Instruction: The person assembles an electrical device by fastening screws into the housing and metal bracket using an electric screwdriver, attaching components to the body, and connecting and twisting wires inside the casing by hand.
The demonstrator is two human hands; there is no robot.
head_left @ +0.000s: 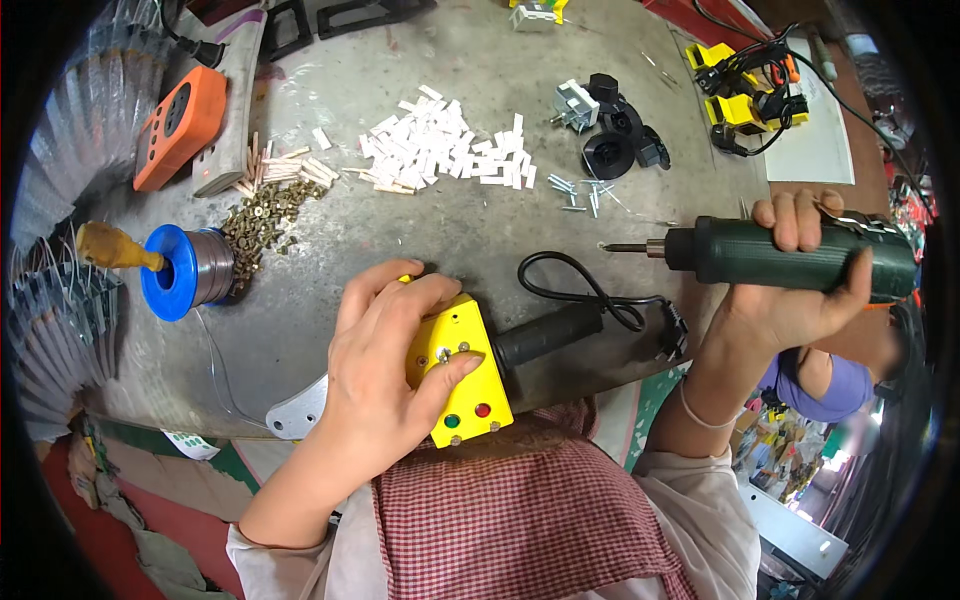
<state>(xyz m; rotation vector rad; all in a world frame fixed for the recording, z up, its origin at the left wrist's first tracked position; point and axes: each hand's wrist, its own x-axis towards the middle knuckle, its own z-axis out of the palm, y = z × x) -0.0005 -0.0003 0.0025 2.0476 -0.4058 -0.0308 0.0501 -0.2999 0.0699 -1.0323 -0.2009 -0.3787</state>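
My left hand (pixel 390 370) is wrapped over a yellow box-shaped housing (pixel 480 378) at the front edge of the table. Its thumb lies on the housing's face, beside small metal screws. A green button or light (pixel 452 421) and a red one (pixel 483 410) show near the lower end. From the housing a black handle (pixel 550 337) runs to the right, and a black cord (pixel 560 256) with a plug loops beside it. My right hand (pixel 790 300) grips a dark green electric screwdriver (pixel 735 252), raised at the right with its bit pointing left, apart from the housing.
White rectangular pieces (pixel 440 140) lie piled mid-table, with brass-coloured nuts (pixel 265 220) to their left. A blue solder spool (pixel 170 275), an orange socket box (pixel 180 128), black plastic parts (pixel 620 130), loose screws (pixel 575 190) and corded yellow housings (pixel 740 110) stand around. A grey metal plate (pixel 297 410) sits at the front edge.
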